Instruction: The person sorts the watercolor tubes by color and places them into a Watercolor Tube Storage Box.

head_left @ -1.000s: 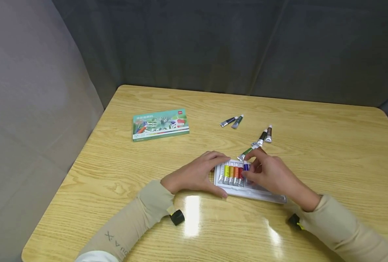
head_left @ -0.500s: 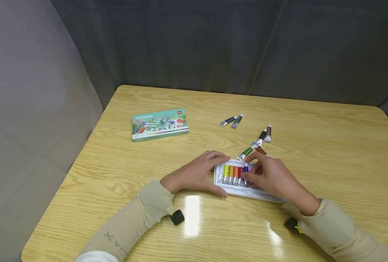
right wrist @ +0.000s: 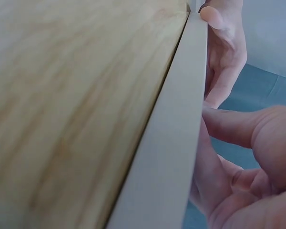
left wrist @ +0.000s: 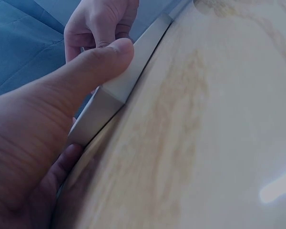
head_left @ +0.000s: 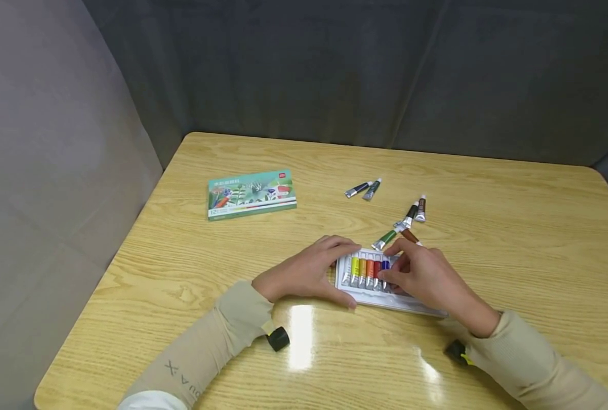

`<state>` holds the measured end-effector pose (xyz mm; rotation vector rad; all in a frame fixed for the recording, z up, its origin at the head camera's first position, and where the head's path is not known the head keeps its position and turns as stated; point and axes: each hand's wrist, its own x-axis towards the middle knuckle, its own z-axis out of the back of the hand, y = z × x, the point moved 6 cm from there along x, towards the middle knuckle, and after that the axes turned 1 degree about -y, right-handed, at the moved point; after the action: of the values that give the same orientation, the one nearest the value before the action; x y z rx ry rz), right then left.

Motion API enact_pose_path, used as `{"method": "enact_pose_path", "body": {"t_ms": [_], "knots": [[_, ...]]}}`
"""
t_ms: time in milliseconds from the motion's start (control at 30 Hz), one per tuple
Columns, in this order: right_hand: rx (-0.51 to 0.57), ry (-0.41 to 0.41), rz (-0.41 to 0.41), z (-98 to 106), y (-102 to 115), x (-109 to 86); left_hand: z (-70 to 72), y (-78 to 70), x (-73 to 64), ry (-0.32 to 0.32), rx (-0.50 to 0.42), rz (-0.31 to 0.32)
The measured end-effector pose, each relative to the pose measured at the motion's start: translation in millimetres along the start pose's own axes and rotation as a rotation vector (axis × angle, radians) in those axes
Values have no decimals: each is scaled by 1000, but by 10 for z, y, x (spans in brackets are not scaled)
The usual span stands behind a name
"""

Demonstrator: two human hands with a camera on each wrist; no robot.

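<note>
A white plastic tray point(head_left: 375, 298) lies on the table, holding a row of small paint tubes: white, yellow, ochre, orange point(head_left: 370, 269), red. My left hand point(head_left: 316, 270) grips the tray's left end, thumb on the near side and fingers at the far side. Over the tray's middle is my right hand point(head_left: 429, 276), its thumb and index finger at the two ends of a blue paint tube point(head_left: 386, 266) beside the red one. The tray's right part is largely hidden by this hand. Both wrist views show mainly the tray's pale side wall point(right wrist: 167, 124).
Behind the tray lie a green tube point(head_left: 384, 239), a brown tube point(head_left: 409, 235), a black tube point(head_left: 411, 213) and a dark brown tube point(head_left: 421, 208). Farther back are a dark blue tube point(head_left: 358, 189) and a dark green tube point(head_left: 372, 189). A teal paint box point(head_left: 252, 195) lies at the left.
The blue tube has settled lower into the tray, next to the red one. My right hand has shifted slightly with it; my left hand stays in place.
</note>
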<state>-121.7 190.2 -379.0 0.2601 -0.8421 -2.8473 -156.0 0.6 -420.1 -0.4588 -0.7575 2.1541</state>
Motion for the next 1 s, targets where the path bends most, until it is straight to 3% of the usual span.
{"method": "enact_pose_path", "body": {"t_ms": [1000], "knots": [[-124,-14,7,44,90,-86,4,1,-1,-4,-3,-9]]}}
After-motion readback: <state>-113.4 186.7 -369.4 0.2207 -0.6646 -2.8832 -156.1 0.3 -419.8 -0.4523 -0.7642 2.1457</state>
